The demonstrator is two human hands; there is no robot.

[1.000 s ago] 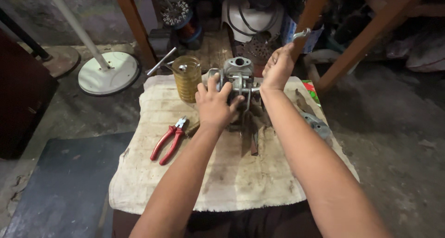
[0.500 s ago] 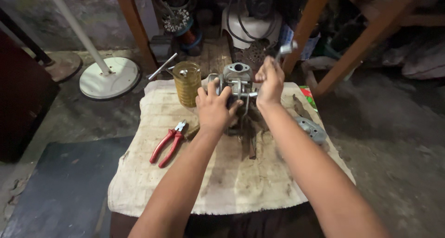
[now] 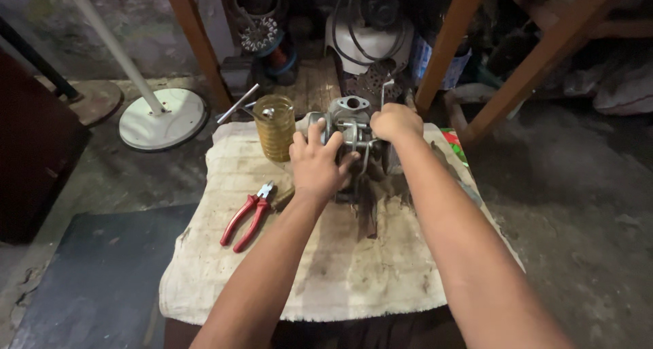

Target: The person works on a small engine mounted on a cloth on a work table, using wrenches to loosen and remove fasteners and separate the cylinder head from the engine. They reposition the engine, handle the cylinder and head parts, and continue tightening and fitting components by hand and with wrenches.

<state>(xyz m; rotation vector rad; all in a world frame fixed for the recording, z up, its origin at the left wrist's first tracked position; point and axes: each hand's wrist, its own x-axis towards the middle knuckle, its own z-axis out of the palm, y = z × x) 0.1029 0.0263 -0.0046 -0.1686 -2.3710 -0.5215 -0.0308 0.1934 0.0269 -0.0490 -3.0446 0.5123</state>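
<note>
Scene was dim overall; light fell from above and front, brightest on cloth (image 3: 340, 267) and both forearms. Background under wooden frame (image 3: 476, 70) stayed in deep shadow, detail lost. Left hand (image 3: 316, 165) and right hand (image 3: 396, 123) cast soft shadows onto cloth. Mild glare showed on white round base (image 3: 163, 118). Focus was fair at centre; slight softness on hands. Wide-angle stretch was visible at edges, forearms enlarged at bottom.

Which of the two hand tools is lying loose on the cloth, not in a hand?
The red-handled pliers, lying left of the left hand. The other, a thin metal tool, is gripped in the right hand above the metal engine part.
</note>
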